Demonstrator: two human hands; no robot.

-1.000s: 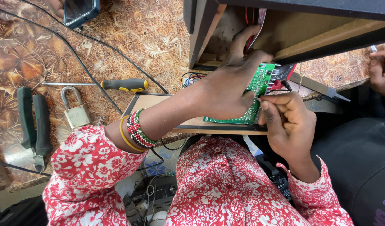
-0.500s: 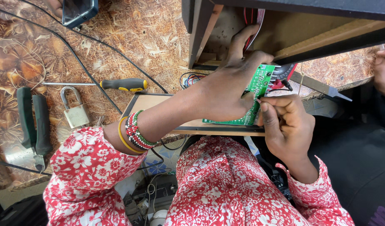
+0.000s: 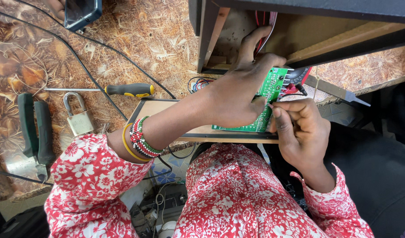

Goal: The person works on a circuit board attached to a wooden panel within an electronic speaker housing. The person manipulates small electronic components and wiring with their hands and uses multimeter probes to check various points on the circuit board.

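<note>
Green rectangular printed circuit board (image 3: 269, 98) held tilted at the edge of a flat wooden panel with dark trim (image 3: 160, 109), partly under the overhang of an open wooden cabinet (image 3: 308, 37); left hand (image 3: 237, 94) draped over the board from above, fingers curled around its upper edge, index finger stretched up into the cabinet beside red and pale wires (image 3: 265, 20); right hand (image 3: 299, 128) closed against the board's right edge, thumb and forefinger pinched together at the rim, next to a small red component with a black lead (image 3: 295, 86); whatever sits inside that pinch too small to make out; beaded red, white and green bracelets with a yellow bangle (image 3: 138, 139) around the left wrist; red floral sleeves (image 3: 86, 185) on both arms, matching red floral fabric across the lap below; bundle of red, blue and black wires (image 3: 198, 83) just left of the hands, on the brown leaf-patterned tabletop (image 3: 136, 39); yellow-and-black-handled screwdriver (image 3: 123, 90) lying flat farther left; brass padlock with a steel shackle (image 3: 79, 117) below it; green-handled pliers (image 3: 35, 136) near the table's left edge; dark phone (image 3: 81, 12) at the top left, thin black cables (image 3: 75, 57) trailing across the surface; grey metal blade (image 3: 339, 91) jutting out on the right.
</note>
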